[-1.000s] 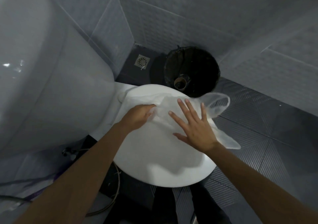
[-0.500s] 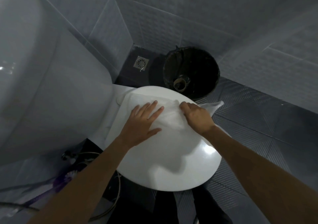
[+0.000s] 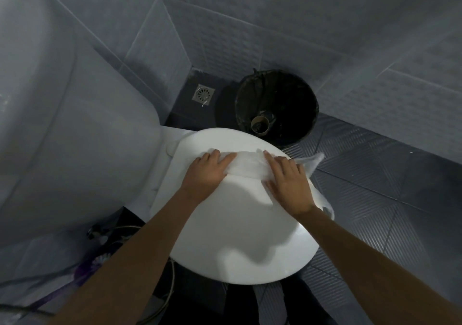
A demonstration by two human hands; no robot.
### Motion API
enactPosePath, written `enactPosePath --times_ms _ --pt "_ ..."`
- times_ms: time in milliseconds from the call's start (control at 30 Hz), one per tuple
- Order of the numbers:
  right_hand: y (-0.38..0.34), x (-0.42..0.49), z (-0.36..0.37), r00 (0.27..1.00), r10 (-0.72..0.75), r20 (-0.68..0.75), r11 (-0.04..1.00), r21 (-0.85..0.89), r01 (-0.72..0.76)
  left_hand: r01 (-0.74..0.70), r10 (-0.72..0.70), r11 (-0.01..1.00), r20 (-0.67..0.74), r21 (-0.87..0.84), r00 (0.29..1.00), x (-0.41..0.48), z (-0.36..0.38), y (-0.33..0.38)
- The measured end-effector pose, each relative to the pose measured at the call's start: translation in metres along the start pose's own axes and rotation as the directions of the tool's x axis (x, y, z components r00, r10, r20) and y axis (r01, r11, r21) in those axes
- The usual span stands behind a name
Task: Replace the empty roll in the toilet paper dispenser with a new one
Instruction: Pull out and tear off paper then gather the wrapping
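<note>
Empty roll (image 3: 260,125) is already in the bin (image 3: 276,110), a bare cardboard core lying on the black liner near the front wall, so the removal half looks done. No new roll and no dispenser in view, can't tell where either is. What's in hand now is a thin white plastic bag (image 3: 246,166), probably the new roll's wrapper but that's a guess, laid across the closed toilet lid (image 3: 232,244) near the hinge end. Left hand (image 3: 206,174) is flat on its left part, fingers extended and together, palm down, pinning rather than gripping. Right hand (image 3: 287,182) is flat on the right part, fingers straight and slightly spread, also pressing down; nothing pinched that I can see. Between the hands the bag is bunched into a narrow band, with loose ends hanging off the lid's right edge. Reads as flattening or folding it on the lid because that's the only flat surface here. Bin sits just behind the lid in the corner, drain (image 3: 203,94) to its left, cistern (image 3: 75,130) on the left side. Risk: the film is slippery on glossy plastic and could slide off the right edge once pressure lifts
</note>
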State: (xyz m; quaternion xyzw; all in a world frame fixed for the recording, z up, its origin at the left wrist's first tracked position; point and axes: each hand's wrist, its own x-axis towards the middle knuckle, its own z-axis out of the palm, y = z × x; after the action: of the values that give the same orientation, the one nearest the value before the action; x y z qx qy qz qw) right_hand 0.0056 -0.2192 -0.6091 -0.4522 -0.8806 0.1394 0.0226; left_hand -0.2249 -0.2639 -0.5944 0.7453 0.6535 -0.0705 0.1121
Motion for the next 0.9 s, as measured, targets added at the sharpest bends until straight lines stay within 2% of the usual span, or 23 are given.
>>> enactPosePath --times_ms 67,133,200,300,333,400,467,567,633,733,800,900 --pt "-0.003 0.005 -0.005 0.997 0.069 -0.016 0.970 0.235 -0.063 0.167 -0.139 0.952 0.124 -0.255 0.982 0.003 -0.010 0.008" --pt "-0.008 0.012 -0.017 0.975 0.204 0.086 0.839 0.497 -0.219 0.297 -0.271 0.860 0.122 -0.414 0.955 0.005 -0.019 0.016" --pt "-0.015 0.020 -0.029 0.914 0.353 0.202 0.597 0.703 -0.386 0.357 -0.378 0.746 0.083 -0.562 0.922 0.005 -0.028 0.023" --pt "-0.025 0.028 -0.046 0.832 0.432 0.348 0.149 0.882 -0.447 0.313 -0.468 0.589 0.001 -0.745 0.884 0.007 -0.036 0.036" --pt "-0.026 0.030 -0.049 0.818 0.415 0.397 0.022 0.895 -0.446 0.290 -0.466 0.574 -0.015 -0.766 0.885 0.008 -0.039 0.042" --pt "-0.028 0.033 -0.054 0.800 0.329 0.502 -0.238 0.864 -0.444 0.237 -0.398 0.611 -0.034 -0.756 0.917 0.009 -0.043 0.055" --pt "-0.029 0.036 -0.057 0.801 0.274 0.532 -0.402 0.820 -0.407 0.152 -0.267 0.695 -0.057 -0.702 0.962 0.008 -0.042 0.063" --pt "-0.024 0.036 -0.061 0.762 0.371 0.531 -0.430 0.825 -0.366 -0.030 -0.029 0.801 -0.090 -0.598 0.996 0.002 -0.040 0.063" --pt "-0.016 0.034 -0.061 0.726 0.428 0.539 -0.422 0.829 -0.366 -0.059 0.014 0.804 -0.081 -0.592 0.997 -0.003 -0.040 0.058" --pt "-0.006 0.033 -0.063 0.689 0.509 0.516 -0.376 0.853 -0.361 0.068 -0.143 0.778 -0.071 -0.625 0.987 -0.001 -0.040 0.048" --pt "-0.001 0.035 -0.063 0.680 0.575 0.455 -0.260 0.890 -0.376 0.159 -0.249 0.775 -0.065 -0.611 0.966 0.007 -0.035 0.040" --pt "0.007 0.045 -0.059 0.655 0.678 0.334 -0.056 0.912 -0.406 0.201 -0.281 0.852 -0.100 -0.483 0.954 0.026 -0.021 0.028"
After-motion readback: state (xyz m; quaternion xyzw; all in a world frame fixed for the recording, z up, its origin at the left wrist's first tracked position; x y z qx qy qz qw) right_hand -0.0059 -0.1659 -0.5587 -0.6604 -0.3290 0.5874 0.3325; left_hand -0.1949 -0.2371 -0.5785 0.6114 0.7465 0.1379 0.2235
